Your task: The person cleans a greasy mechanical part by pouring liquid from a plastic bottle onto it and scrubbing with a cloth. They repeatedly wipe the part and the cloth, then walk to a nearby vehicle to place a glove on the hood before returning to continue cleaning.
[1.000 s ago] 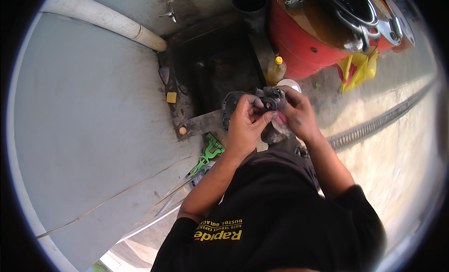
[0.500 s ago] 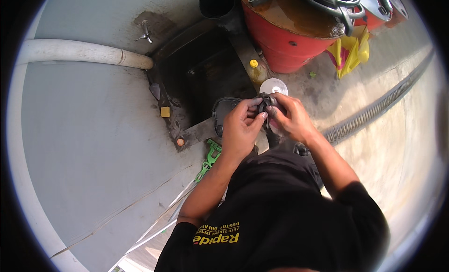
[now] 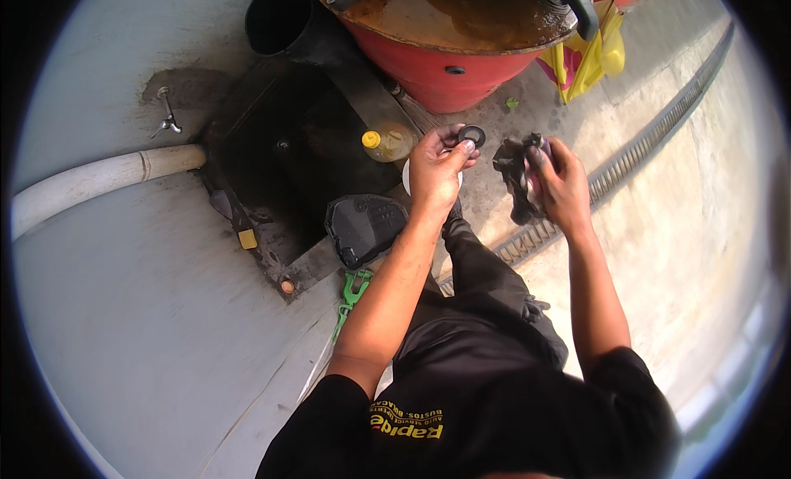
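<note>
Between the thumb and fingers of my left hand [image 3: 439, 167] is a small round black ring-shaped part [image 3: 472, 136], its face turned up. My right hand [image 3: 562, 185], a short way to the right, is closed on a crumpled, black-stained rag [image 3: 515, 179]. The two hands are apart. Behind my left hand shows part of a round white thing [image 3: 407, 179], mostly hidden. A black moulded plastic cover [image 3: 362, 226] lies left of my left forearm, at the near edge of the dark sink.
The dark sink [image 3: 309, 252] has a bottle with a yellow cap [image 3: 389, 143] beside it. A tap [image 3: 168, 120] and a thick white pipe [image 3: 107, 182] are at the left wall. Beyond stands a red drum [image 3: 437, 71]. A floor grating [image 3: 610, 180] runs along the right.
My hands have moved apart; the ring-shaped part now shows in the left and the rag in the right. The view has shifted, so the sink and drum sit further left.
</note>
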Motion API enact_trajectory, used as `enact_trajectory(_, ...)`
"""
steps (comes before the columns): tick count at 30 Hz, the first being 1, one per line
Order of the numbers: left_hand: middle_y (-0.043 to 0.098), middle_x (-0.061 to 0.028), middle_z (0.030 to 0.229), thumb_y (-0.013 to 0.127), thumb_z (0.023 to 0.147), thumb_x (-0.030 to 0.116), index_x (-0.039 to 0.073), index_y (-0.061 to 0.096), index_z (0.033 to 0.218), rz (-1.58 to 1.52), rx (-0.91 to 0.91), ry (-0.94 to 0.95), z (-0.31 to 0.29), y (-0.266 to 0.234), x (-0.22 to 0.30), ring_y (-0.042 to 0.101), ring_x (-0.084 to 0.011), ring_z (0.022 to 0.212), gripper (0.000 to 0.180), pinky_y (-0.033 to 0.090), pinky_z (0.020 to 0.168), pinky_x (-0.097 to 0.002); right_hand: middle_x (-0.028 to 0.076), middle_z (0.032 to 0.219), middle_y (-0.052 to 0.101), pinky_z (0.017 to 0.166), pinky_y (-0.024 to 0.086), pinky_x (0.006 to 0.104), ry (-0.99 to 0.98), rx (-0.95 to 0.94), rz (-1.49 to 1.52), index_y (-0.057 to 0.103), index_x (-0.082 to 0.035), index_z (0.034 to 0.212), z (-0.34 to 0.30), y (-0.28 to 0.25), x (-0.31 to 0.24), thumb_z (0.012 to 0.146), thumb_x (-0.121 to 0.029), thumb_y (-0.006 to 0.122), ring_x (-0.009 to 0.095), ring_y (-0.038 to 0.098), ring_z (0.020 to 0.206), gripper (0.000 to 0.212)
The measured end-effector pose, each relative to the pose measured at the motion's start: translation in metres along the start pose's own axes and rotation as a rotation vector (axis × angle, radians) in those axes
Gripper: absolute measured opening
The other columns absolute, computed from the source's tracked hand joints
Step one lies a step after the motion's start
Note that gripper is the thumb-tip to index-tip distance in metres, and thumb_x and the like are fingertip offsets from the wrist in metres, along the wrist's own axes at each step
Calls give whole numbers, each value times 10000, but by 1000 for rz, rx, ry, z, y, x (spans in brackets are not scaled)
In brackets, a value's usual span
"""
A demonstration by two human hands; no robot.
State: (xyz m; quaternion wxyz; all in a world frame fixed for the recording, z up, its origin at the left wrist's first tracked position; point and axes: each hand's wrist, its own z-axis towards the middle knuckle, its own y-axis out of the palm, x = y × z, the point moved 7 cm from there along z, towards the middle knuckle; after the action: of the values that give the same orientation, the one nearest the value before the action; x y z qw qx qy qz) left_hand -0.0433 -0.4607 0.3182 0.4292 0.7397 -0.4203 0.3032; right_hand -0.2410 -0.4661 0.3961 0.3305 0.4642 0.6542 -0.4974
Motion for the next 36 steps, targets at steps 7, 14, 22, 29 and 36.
enact_trajectory(7,690,-78,1035,600,988,-33,10,611,1200,-151,228,171,127,-39,-19,681,-152,859,217,608,814,-302,12,790,619,669,459,257,129,-55,-87,633,10,1013,30,-8,67,1025,-172,600,67,520,714,185)
enact_trajectory(14,669,-98,1096,586,994,-34,8,598,1231,-247,272,245,166,-41,-47,678,-175,899,241,605,844,-320,82,806,658,700,492,293,183,-141,-176,638,13,1052,39,21,107,994,-149,612,112,566,722,174)
enact_trajectory(22,648,-91,1053,596,983,-27,-4,557,1121,-288,383,234,177,-35,-54,679,-184,922,145,593,885,-345,78,856,670,721,493,291,135,-183,-211,629,11,1120,48,44,113,1013,-208,603,120,582,753,246)
enact_trajectory(29,632,-79,1063,579,1005,3,-4,550,1169,-241,115,135,39,-52,-20,667,-155,978,167,554,912,-319,23,979,648,733,462,243,299,-324,92,631,14,1216,28,48,85,1022,-260,629,87,558,826,335)
enact_trajectory(36,701,-103,1083,566,1017,65,17,563,1249,74,595,-47,-169,-324,-114,674,-173,991,237,523,886,-321,30,920,632,748,457,233,598,-951,407,590,45,1213,-57,144,63,939,-353,701,101,587,826,496)
